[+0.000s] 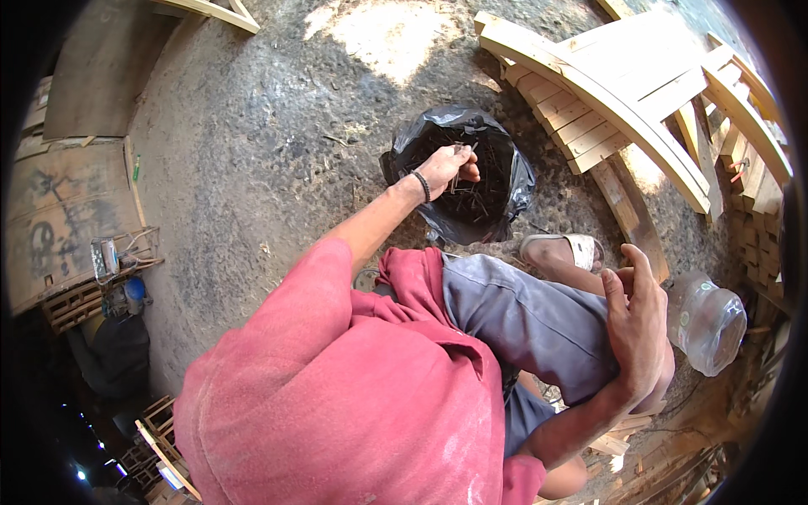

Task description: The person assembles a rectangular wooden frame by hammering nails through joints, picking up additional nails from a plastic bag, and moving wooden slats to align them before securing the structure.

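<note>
Right hand (637, 324) rests open on 1 knee; left hand (448, 167) pinches several nails (461, 164) over 1 black bag (505, 189).

A black plastic bag (505, 181) is set open on the ground, centre top. A brown board (63, 215) with dark scrawled markings is seen far left.

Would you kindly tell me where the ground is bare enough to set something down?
Bare ground lies left of the black bag of nails. Right of the bag is crowded: wooden frame, sandal, clear jar.
</note>
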The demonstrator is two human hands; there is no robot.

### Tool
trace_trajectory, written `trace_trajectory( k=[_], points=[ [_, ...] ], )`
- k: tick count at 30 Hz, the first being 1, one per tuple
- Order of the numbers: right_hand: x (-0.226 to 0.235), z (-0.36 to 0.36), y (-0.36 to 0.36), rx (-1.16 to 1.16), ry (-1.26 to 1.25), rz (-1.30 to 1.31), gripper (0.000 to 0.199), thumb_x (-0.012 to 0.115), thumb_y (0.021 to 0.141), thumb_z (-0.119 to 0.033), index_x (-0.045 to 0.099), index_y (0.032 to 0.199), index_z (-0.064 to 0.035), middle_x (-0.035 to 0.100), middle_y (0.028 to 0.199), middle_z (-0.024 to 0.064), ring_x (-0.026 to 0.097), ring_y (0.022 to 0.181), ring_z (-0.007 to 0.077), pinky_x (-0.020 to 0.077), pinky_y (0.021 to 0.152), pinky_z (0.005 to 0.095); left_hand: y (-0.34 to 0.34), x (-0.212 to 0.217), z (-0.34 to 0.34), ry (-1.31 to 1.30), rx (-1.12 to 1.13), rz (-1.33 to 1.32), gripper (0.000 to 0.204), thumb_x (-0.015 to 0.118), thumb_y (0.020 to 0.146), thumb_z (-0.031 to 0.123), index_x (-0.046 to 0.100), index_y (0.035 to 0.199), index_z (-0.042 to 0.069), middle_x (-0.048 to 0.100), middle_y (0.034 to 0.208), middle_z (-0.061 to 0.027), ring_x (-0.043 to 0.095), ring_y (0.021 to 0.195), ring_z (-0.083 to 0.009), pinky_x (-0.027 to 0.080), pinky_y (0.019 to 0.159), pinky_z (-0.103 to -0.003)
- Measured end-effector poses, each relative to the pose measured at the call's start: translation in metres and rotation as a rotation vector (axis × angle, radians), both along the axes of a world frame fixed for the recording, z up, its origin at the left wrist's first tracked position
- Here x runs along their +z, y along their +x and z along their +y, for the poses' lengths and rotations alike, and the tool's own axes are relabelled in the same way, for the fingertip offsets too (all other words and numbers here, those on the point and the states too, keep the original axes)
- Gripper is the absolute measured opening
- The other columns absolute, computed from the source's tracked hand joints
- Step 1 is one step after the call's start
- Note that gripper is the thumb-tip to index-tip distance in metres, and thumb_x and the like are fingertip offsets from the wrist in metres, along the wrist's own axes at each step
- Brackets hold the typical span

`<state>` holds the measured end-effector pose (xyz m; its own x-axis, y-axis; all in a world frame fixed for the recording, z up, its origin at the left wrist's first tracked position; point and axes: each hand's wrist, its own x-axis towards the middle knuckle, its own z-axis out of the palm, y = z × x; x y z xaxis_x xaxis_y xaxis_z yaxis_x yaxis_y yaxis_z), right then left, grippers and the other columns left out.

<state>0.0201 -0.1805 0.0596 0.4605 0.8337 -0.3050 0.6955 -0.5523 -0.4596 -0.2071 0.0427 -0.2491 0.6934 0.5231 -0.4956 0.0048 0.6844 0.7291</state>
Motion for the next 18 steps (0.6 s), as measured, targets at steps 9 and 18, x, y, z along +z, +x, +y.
trace_trajectory(
  k=[9,18],
  points=[
    [0.004,-0.003,-0.002,-0.038,0.003,0.028,0.036,0.061,0.094,-0.015,0.055,0.127,-0.002,0.07,0.091,0.0204,0.066,0.085,0.0358,0.0504,0.078,0.0418,0.041,-0.018,-0.023,0.664,-0.185,0.832,0.038,0.072,0.077,0.033,0.073,0.102,0.003,0.074,0.094,-0.0149,0.071,0.088,-0.0278,0.054,0.078,-0.036],
    [0.003,-0.007,0.001,-0.067,0.018,0.072,0.036,0.061,0.094,-0.014,0.055,0.126,0.0005,0.069,0.088,0.0211,0.066,0.084,0.0352,0.0503,0.077,0.0415,0.043,-0.013,-0.026,0.551,-0.19,0.811,0.039,0.061,0.084,0.033,0.069,0.101,-0.001,0.068,0.089,-0.0176,0.066,0.078,-0.0287,0.052,0.069,-0.039]
  ],
)
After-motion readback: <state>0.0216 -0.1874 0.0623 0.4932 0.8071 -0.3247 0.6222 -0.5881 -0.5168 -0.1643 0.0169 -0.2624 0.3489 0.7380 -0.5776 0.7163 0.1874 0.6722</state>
